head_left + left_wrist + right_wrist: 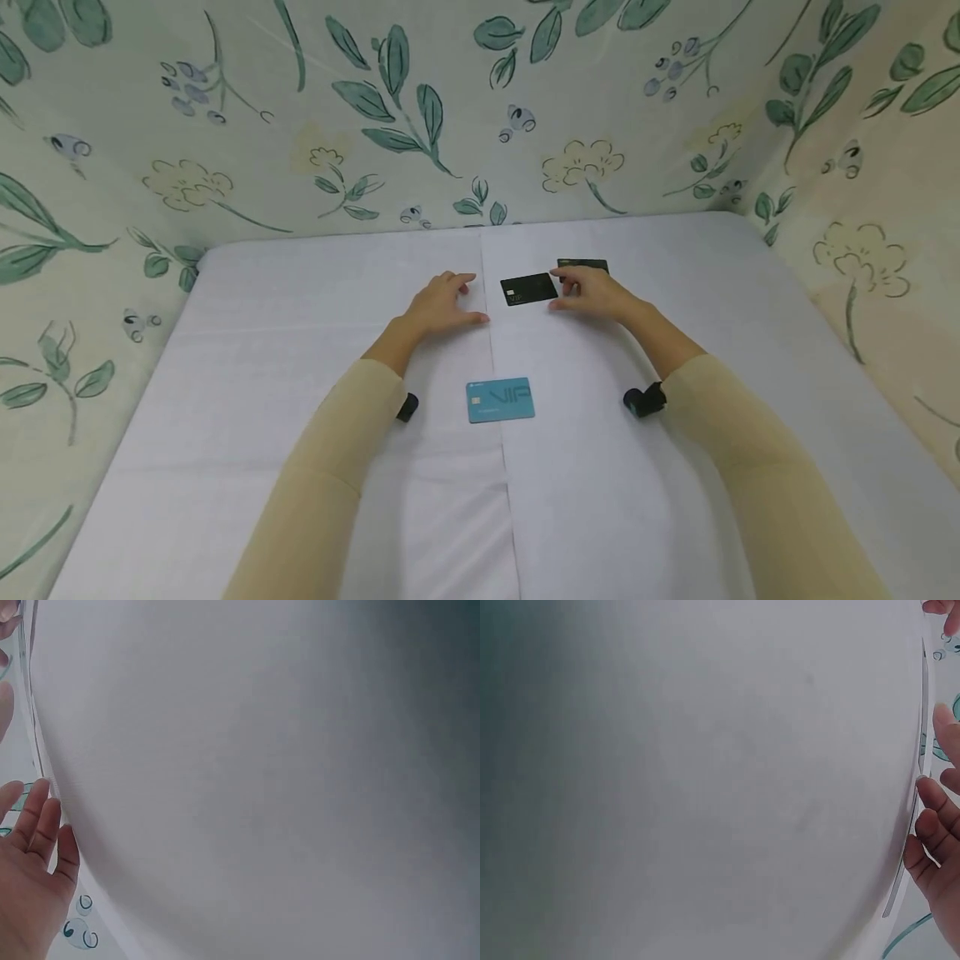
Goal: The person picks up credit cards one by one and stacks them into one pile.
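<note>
A black bank card [528,289] with a small chip and "VIP" lettering lies on the white cloth between the two hands. At its right end is my right hand [592,293], index fingertip by the upper corner and thumb near the lower one. A second dark card [583,264] lies just behind this hand, which partly covers it. My left hand [446,303] is left of the black card and apart from it, thumb and fingers spread with nothing between them. Both hands also show at the edges of the wrist views.
Nearer the body, a blue "VIP" card [500,400] lies flat across the cloth's seam. The white cloth [300,375] covers the table. Behind and beside it hangs a leaf-patterned curtain [450,100]. Black wrist devices [645,400] sit under the sleeves.
</note>
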A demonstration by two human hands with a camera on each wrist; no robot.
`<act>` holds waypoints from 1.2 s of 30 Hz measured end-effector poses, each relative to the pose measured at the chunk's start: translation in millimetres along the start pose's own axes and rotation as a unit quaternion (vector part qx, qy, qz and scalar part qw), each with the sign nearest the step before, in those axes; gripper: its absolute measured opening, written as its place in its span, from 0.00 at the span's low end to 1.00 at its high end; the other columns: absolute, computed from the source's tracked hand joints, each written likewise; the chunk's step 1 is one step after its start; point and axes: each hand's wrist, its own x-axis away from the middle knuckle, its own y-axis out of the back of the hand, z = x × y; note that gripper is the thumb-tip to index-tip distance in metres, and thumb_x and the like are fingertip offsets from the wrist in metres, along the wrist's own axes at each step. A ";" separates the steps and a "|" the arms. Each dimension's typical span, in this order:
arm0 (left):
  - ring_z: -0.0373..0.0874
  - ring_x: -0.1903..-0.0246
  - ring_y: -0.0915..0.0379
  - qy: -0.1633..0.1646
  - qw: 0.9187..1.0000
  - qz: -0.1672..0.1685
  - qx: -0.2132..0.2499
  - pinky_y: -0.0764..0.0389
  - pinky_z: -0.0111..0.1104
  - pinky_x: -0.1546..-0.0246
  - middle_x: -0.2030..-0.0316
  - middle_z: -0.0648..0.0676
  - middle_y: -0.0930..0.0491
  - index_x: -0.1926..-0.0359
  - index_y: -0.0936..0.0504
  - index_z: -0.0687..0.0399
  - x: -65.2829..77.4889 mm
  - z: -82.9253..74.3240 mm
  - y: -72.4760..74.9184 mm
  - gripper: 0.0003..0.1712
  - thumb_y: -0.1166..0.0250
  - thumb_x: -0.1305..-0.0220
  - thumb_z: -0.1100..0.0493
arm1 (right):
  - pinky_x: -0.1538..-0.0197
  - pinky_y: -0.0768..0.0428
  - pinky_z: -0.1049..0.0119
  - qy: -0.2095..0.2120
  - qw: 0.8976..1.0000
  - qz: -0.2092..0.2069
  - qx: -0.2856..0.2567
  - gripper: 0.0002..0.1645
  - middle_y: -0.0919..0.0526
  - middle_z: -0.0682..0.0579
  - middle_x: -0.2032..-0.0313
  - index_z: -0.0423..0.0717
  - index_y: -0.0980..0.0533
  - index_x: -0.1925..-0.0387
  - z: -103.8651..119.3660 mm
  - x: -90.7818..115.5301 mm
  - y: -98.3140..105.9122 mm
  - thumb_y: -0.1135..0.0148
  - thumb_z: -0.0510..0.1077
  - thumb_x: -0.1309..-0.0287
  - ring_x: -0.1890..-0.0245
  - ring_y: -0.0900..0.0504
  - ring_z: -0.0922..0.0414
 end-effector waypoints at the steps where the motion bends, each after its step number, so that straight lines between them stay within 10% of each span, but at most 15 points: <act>1: 0.47 0.48 0.35 0.002 1.000 0.001 -0.004 0.29 0.42 0.48 0.48 0.52 0.29 0.31 0.39 0.47 -2.2 -0.5 0.6 0.49 0.34 0.49 0.34 | 0.63 0.30 0.62 0.001 1.000 0.005 0.000 0.43 0.22 0.44 0.62 0.38 0.35 0.36 -0.7 -1.4 0.3 0.31 0.53 0.48 0.68 0.29 0.53; 22: 0.49 0.44 0.41 0.079 0.994 0.018 -0.076 0.29 0.41 0.47 0.42 0.58 0.38 0.30 0.38 0.43 -27.4 -41.3 -9.1 0.44 0.37 0.45 0.34 | 0.69 0.35 0.64 -0.041 0.994 0.082 0.068 0.44 0.29 0.50 0.76 0.39 0.36 0.34 5.7 -23.0 4.5 0.35 0.59 0.45 0.74 0.33 0.56; 36: 0.48 0.47 0.41 0.086 0.995 -0.008 -0.059 0.32 0.39 0.48 0.46 0.55 0.38 0.34 0.32 0.41 -22.7 -49.3 -19.4 0.37 0.39 0.42 0.36 | 0.60 0.32 0.59 -0.019 0.997 0.054 0.043 0.38 0.26 0.47 0.67 0.40 0.32 0.37 3.1 -18.0 -4.4 0.36 0.57 0.43 0.66 0.30 0.53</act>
